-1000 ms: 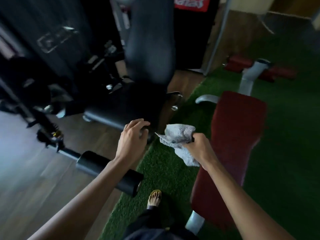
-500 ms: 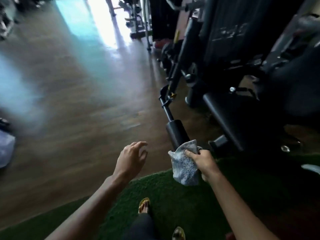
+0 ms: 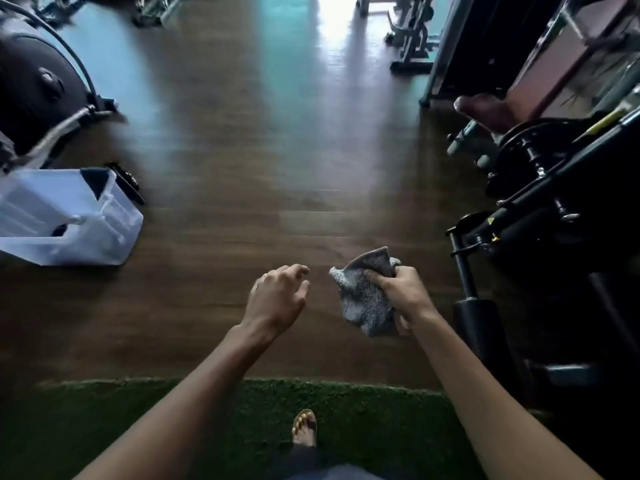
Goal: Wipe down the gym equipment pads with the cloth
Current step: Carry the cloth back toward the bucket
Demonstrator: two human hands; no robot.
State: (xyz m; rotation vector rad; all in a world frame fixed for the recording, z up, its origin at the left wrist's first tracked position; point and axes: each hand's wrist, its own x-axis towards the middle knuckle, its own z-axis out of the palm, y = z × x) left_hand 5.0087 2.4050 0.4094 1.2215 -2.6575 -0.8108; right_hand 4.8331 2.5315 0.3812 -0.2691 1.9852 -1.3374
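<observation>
head camera, looking down, near hands (image 3: 277, 296)

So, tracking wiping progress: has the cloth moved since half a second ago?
Yes. The cloth, gripped by the right hand, was against the black roller pad; now it is left of it, apart, over the wood floor.

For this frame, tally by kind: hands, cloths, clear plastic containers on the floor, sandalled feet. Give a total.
Hands: 2 (left hand empty, right hand gripping the cloth)
Grey cloth: 1
Clear plastic container: 1
Sandalled foot: 1
Total: 5
</observation>
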